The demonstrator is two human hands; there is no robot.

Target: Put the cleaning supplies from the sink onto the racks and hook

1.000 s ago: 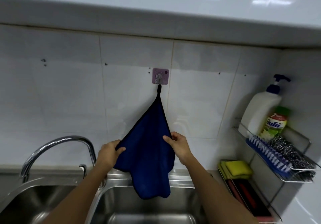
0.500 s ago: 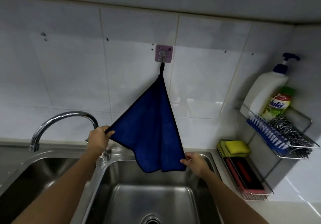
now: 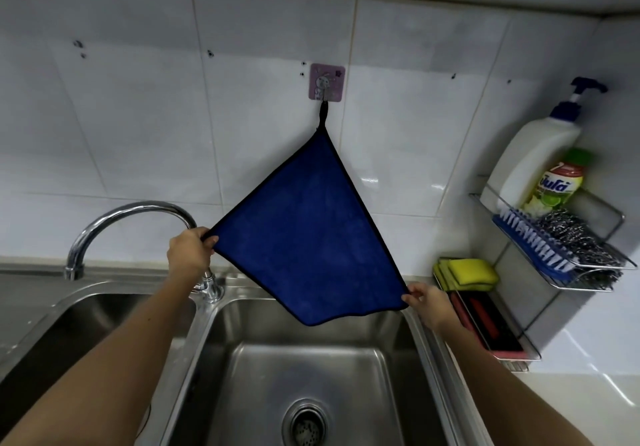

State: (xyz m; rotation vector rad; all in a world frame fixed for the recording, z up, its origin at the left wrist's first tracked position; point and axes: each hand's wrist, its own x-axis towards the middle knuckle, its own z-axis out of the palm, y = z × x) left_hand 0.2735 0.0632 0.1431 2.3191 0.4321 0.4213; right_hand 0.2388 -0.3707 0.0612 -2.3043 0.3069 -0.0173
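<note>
A dark blue cloth (image 3: pixel 304 238) hangs by its loop from a purple stick-on hook (image 3: pixel 326 82) on the tiled wall, spread flat above the right sink basin (image 3: pixel 311 369). My left hand (image 3: pixel 188 253) pinches its left corner. My right hand (image 3: pixel 427 305) pinches its lower right corner. On the upper wire rack (image 3: pixel 588 272) at the right stand a white pump bottle (image 3: pixel 533 155) and a green dish-soap bottle (image 3: pixel 557 182), with a blue brush (image 3: pixel 530 241) and steel wool (image 3: pixel 575 241). The lower rack (image 3: pixel 516 359) holds yellow sponges (image 3: pixel 467 272) and a red-and-black item.
A chrome faucet (image 3: pixel 131 217) arches over the divider between the two steel basins, just left of my left hand. The left basin (image 3: pixel 69 324) lies below it. The drain (image 3: pixel 304 423) sits low in the right basin. A white counter (image 3: pixel 571 397) runs at the right.
The view has tilted further down. Both hands slid apart along the cloth's edges, the right one going down to the lower right corner, pulling the cloth out flat and wide.
</note>
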